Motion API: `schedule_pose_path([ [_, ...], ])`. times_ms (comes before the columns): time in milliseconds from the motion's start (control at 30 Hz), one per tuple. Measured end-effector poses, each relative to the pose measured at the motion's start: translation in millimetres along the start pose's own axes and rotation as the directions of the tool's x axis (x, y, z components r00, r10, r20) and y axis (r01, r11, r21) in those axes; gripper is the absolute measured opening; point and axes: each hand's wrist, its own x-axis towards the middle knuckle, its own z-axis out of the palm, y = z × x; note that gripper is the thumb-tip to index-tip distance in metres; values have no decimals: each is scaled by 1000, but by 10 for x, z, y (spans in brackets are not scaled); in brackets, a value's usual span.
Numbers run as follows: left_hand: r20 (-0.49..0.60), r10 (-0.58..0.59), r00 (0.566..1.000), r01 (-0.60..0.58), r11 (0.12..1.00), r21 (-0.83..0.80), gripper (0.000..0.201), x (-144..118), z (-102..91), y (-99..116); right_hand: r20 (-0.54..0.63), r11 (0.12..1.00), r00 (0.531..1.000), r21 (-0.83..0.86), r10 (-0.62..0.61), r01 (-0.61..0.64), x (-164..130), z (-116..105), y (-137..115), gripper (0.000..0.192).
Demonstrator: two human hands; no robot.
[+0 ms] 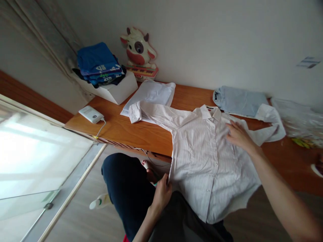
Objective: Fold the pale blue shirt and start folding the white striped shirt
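A white button-up shirt (199, 148) with fine stripes lies front side up, its collar toward the wall. Its lower part hangs past the table's front edge over my lap. My left hand (163, 191) is closed on the shirt's left side edge, near the hem. Over the shirt's right shoulder area, my right hand (238, 134) rests with its fingers stretched out. One sleeve reaches left across the table, with its cuff over folded white cloth (153, 92). The other sleeve bends on the right, partly behind my right arm.
A folded light-blue garment (242, 101) lies by the wall, left of clear plastic bags (300, 117). On the left, blue folded clothes (99, 62) top a white box (118, 89) beside a cow toy keyboard (140, 53). A white power bank (91, 114) with a cable sits near the wooden table's (151, 137) edge.
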Motion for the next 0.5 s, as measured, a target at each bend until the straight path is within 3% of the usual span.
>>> schedule_pose_path([
  [100,13,-39,999,40,998,-57,13,-42,4,-104,-157,969,970,134,-184,205,197,-140,-628,66],
  [200,64,-62,996,65,996,-53,24,-149,-115,-111,-163,915,940,227,-301,333,461,-146,-1232,63],
  [267,150,-73,986,79,996,-30,26,-224,-275,-45,-99,925,948,212,-302,317,639,-45,-1485,66],
  [367,254,-55,966,73,995,-63,22,-196,-624,168,6,966,974,132,-226,224,813,188,-1640,71],
  [433,148,-21,989,40,991,-127,25,-1,-918,378,-7,977,980,82,-197,197,846,326,-1659,73],
  [500,-123,35,992,-54,987,-155,30,350,-1245,626,-56,978,978,52,-201,204,833,409,-1657,76],
])
